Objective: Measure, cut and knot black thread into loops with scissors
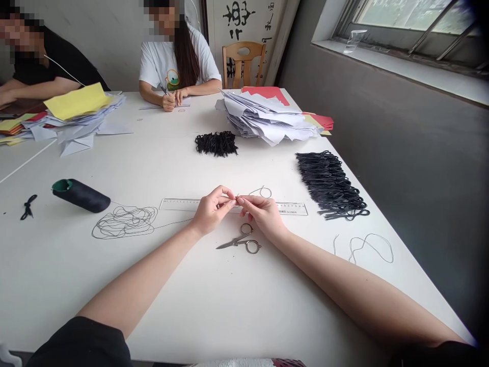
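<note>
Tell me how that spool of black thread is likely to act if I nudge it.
The thread spool would probably roll, since it lies on its side and looks round. Its path may curve, as the open green end looks narrower. The loose thread beside it would likely shift limply or tangle, being thin and already looped.

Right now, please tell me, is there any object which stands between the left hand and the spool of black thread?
Yes. Between the left hand and the spool, a loose tangle of thread and the left end of the clear ruler lie on the table. Nothing tall is visible there.
</note>
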Demonstrator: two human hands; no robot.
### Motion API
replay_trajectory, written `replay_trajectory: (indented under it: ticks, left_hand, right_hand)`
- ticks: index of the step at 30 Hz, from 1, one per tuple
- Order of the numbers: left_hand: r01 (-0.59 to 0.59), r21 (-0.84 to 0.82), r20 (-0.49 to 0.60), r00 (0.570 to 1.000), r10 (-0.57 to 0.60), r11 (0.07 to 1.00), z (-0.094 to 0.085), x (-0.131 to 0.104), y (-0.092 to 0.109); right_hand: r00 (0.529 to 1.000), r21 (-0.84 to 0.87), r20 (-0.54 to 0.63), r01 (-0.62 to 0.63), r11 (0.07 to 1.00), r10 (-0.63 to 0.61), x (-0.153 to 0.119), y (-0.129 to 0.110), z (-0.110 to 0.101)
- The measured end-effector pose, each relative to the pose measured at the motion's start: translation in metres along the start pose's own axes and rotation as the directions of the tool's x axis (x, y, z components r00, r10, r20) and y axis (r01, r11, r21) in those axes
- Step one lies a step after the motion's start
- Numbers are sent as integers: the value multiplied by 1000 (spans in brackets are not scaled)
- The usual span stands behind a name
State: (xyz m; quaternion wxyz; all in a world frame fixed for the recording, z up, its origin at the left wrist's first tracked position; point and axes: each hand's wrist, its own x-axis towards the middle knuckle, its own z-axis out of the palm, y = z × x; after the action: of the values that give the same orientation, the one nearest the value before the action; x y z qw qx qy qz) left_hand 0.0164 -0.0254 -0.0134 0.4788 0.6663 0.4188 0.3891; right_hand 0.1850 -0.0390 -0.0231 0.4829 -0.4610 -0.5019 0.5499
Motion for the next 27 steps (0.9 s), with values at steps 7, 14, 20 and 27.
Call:
replay_trajectory:
  ticks: [7, 14, 20, 27]
  left_hand:
    - [-7, 7, 23, 1000, 7, 1000, -1, 0, -3]
    - [-8, 28, 40, 999, 7, 1000, 0, 0, -2]
    - [1, 16, 49, 999, -2, 1000, 0, -1, -2]
    - [-106, 194, -118, 984, 131, 975, 2, -2, 5]
  right_hand:
    - [999, 7, 28, -19, 1000, 19, 0, 0, -1]
    - [999, 6, 27, -31, 1000, 30, 0, -1, -1]
    - [999, 20, 29, -42, 999, 42, -1, -3, 0]
    - [1000, 33, -19, -23, 999, 23, 0, -3, 0]
